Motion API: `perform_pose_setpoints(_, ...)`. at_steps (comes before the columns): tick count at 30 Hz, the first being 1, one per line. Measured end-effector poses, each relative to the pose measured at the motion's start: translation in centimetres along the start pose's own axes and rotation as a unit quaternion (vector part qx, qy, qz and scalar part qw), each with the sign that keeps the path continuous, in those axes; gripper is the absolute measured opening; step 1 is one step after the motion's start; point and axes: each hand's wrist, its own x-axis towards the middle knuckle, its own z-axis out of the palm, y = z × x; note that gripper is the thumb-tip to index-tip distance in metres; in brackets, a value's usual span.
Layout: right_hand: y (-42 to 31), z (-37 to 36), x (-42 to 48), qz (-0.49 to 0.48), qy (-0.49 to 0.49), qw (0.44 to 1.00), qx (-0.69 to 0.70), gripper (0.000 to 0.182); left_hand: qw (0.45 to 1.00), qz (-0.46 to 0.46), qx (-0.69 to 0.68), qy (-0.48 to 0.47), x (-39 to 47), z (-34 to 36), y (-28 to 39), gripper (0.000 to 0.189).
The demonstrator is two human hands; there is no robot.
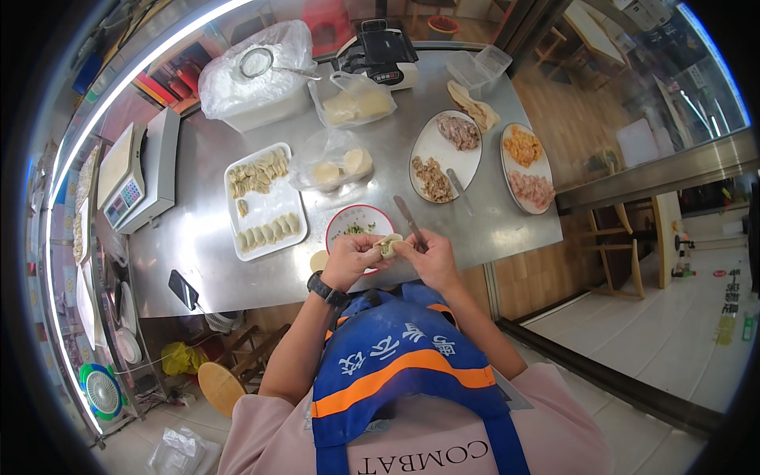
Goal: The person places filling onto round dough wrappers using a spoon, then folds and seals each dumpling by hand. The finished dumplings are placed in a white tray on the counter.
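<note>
Between my two hands is a partly folded dumpling (389, 244) with green filling showing. My left hand (356, 252) pinches its left side, and my right hand (428, 255) pinches the right edge. A metal filling spatula (408, 217) is also held in my right hand, its blade pointing away from me. Under my hands sits a red-rimmed bowl (333, 223) with chopped green filling, partly hidden. A round dough wrapper (319, 261) lies beside my left hand. The white tray (265, 215) to the left carries folded dumplings (268, 233) in groups.
Plastic bags of dough (332, 163) lie beyond the bowl. Two oval plates (424, 148) (516, 172) with minced fillings stand right. A flour tub (261, 113), a black appliance (380, 56) and a scale (139, 172) line the steel table (196, 237). A phone (183, 289) sits at its edge.
</note>
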Motion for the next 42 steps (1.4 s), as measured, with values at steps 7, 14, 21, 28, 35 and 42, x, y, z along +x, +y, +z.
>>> perform_pose_setpoints(7,1.9,0.3,0.4,-0.031,-0.030,0.984,0.172,0.018,0.999,-0.021,0.039,-0.026,-0.1,-0.4,0.1,0.026)
perform_pose_setpoints(14,2.5,0.6,0.3,-0.003,-0.026,0.984,0.175,0.017,0.999,0.001,0.042,-0.009,-0.2,-0.4,-0.6,0.028)
perform_pose_setpoints(21,1.5,0.7,0.3,0.046,-0.006,0.985,0.168,0.017,0.997,0.067,0.038,0.021,-1.2,1.2,-0.2,0.026)
perform_pose_setpoints(28,0.4,-1.1,0.6,0.169,-0.146,0.958,0.181,0.017,0.987,0.065,0.137,0.043,-1.3,0.9,-1.4,0.025)
perform_pose_setpoints(35,0.4,-1.7,0.7,0.156,-0.171,0.960,0.156,0.010,0.988,0.057,0.141,0.030,-1.6,0.6,-1.8,0.025)
perform_pose_setpoints(42,1.8,-0.8,1.0,0.081,-0.129,0.987,0.054,0.011,0.910,0.180,0.361,0.098,-1.9,0.8,-0.3,0.013)
